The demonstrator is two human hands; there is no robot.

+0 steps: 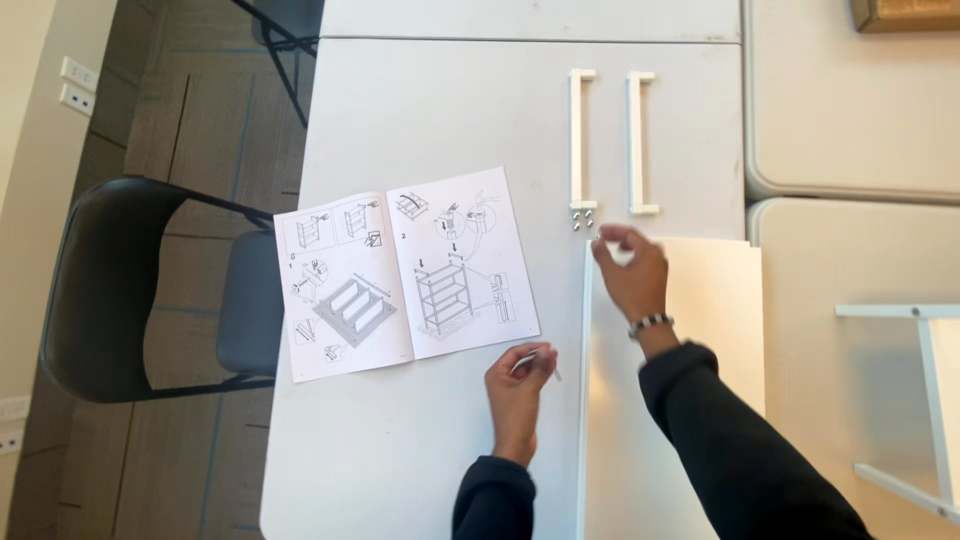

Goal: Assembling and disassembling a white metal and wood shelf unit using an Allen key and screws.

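My left hand [518,388] rests on the white table [420,110] just below an open assembly booklet [405,273], pinching a small thin metal tool. My right hand [632,273] hovers over the top left corner of a white shelf panel [720,300], fingers curled, close to a few small screws [582,218]; it is blurred, and whether it holds anything is unclear. Two white bars [578,140] lie upright side by side beyond the screws.
A black chair [150,290] stands at the table's left edge. A white metal frame [930,400] lies on the adjoining table at the right. A brown box corner [905,14] shows at the top right.
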